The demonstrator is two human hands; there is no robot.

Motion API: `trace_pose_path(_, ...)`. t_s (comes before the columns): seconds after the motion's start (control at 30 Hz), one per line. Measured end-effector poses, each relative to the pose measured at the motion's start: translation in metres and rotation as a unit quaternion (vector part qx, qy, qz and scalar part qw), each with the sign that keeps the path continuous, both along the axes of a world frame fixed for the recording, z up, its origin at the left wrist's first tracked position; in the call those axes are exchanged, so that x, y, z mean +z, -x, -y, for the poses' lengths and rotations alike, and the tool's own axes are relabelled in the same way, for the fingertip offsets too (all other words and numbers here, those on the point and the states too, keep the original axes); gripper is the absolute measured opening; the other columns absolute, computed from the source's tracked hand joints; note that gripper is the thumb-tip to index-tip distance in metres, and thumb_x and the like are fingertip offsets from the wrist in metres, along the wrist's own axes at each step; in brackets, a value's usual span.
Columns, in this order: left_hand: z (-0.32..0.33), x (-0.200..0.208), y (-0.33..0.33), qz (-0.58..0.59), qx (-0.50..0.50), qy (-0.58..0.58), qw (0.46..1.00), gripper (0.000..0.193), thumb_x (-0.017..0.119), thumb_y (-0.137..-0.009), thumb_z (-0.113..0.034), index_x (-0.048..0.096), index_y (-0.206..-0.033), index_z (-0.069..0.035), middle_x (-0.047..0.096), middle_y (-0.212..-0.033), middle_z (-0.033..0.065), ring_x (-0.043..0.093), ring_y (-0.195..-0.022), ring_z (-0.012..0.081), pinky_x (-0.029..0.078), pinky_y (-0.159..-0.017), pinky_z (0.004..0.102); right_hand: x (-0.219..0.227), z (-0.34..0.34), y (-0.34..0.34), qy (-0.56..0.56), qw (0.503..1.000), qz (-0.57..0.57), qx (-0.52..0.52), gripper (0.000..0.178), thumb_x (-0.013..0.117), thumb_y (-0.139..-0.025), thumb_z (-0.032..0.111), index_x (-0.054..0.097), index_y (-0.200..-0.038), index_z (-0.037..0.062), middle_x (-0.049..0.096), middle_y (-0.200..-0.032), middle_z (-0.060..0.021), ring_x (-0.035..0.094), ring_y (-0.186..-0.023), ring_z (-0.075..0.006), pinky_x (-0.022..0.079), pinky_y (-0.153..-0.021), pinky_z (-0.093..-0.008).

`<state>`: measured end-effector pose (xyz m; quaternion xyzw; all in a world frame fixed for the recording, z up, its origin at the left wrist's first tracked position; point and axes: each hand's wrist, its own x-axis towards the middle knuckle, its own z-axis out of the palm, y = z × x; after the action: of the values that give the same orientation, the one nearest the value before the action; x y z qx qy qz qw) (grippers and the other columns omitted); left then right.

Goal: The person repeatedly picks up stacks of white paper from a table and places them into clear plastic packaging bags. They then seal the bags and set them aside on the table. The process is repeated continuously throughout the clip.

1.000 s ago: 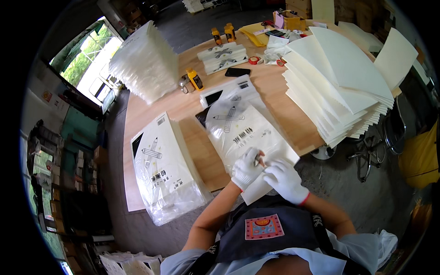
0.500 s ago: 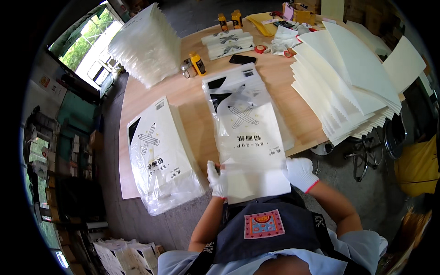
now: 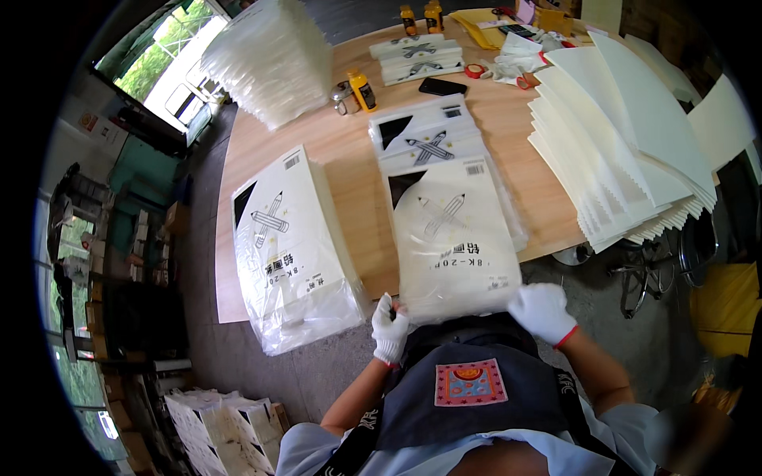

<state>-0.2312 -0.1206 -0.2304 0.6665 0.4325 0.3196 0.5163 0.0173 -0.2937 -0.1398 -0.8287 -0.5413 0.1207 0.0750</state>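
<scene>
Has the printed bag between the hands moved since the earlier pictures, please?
Yes: against the nearest yellow bottle, the printed bag has shifted toward the apron.

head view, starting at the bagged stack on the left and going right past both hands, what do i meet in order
bagged stack → left gloved hand → bagged pack → right gloved hand → yellow object
</scene>
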Motion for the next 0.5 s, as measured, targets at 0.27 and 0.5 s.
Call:
trace_pose_path(0.27, -0.007, -0.036, -0.004, 0.312, 0.176, 0.166, 0.919, 0.011, 0.050, -0.089, -0.005, 0.044, -0.084, -0.014, 0.049, -0.070, -0.0037, 0.048, -0.057, 0.0065, 0.040, -0.049, 0.0207, -0.018, 0.014, -0.027, -0.151, 0.862, -0.475, -0.090, 0.024, 0.049, -0.089, 0.019, 0.067, -0.086, 0.0036, 0.067, -0.075, -0.0088, 0.065, -0.064, -0.0159, 0.049, -0.058, -0.0273)
trace_pose_path(0.5, -0.011, -0.040, 0.031, -0.123, 0.064, -0.026, 0.990, 0.012, 0.057, -0.079, -0.005, 0.047, -0.073, -0.008, 0.049, -0.061, 0.0034, 0.053, -0.059, 0.0158, 0.043, -0.054, 0.0324, -0.145, -0.030, 0.002, -0.194, 0.583, -0.735, -0.286, 0.037, 0.057, -0.091, 0.026, 0.060, -0.113, -0.0033, 0.064, -0.106, -0.0086, 0.060, -0.097, -0.0155, 0.048, -0.083, -0.0304)
